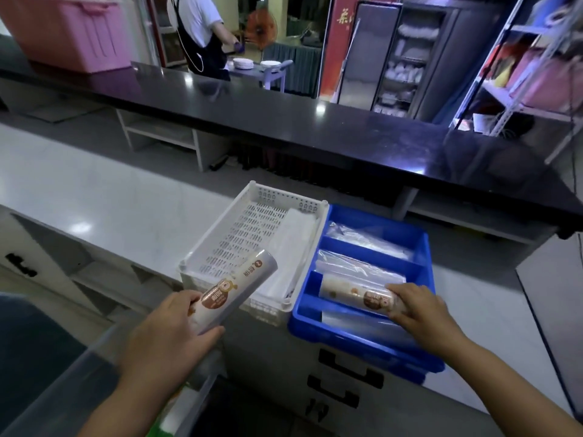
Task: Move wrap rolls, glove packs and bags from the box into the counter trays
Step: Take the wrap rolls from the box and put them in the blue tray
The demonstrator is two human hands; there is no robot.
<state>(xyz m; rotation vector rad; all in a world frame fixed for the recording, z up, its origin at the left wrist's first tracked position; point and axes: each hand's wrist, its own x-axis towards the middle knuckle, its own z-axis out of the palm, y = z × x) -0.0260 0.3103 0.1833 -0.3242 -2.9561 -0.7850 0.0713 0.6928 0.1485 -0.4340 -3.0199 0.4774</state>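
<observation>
My left hand grips a labelled wrap roll, held tilted in the air over the near corner of the white perforated tray. My right hand holds a second wrap roll lying across the front compartment of the blue divided tray. Clear plastic bags fill the blue tray's other compartments. A white pack lies along the right side of the white tray. The clear box is at the lower left, its contents mostly hidden.
Both trays stand on a white counter with drawers below its front. A black raised counter runs behind, bearing a pink bin. A person in an apron stands beyond it. Metal shelving stands at the right.
</observation>
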